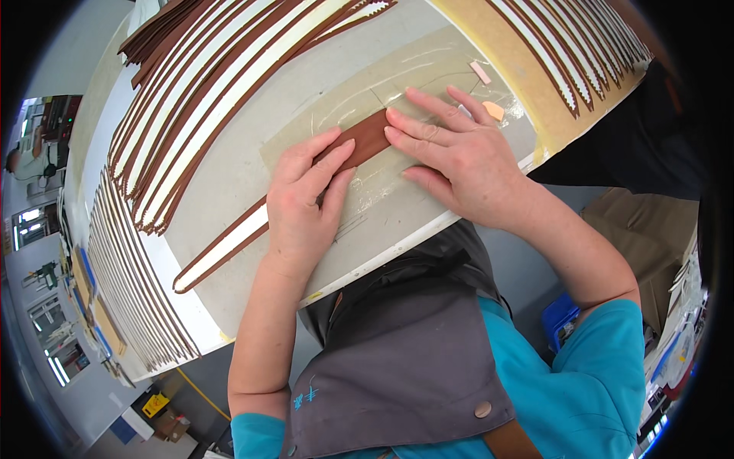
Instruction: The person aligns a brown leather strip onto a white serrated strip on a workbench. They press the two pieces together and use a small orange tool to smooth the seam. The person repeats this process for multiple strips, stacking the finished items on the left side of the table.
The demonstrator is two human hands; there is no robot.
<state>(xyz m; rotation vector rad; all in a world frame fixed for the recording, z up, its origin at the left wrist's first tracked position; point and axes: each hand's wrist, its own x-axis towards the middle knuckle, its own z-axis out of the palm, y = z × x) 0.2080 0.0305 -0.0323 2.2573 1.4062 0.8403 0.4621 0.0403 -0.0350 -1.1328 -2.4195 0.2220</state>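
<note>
brown strip (368, 141) lies diagonally on the bench mat (306, 115), running under left hand (302, 191); can't tell if that's pinching. right hand (474, 157) apart from it, spread, fingertips at the strip's upper end. looks partway: lower length shows white centre, upper section all brown. remaining count unclear.

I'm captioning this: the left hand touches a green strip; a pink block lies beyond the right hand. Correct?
Not green: the head view shows the left hand touching a brown-and-white strip; the pink block is beyond the right hand.
</note>
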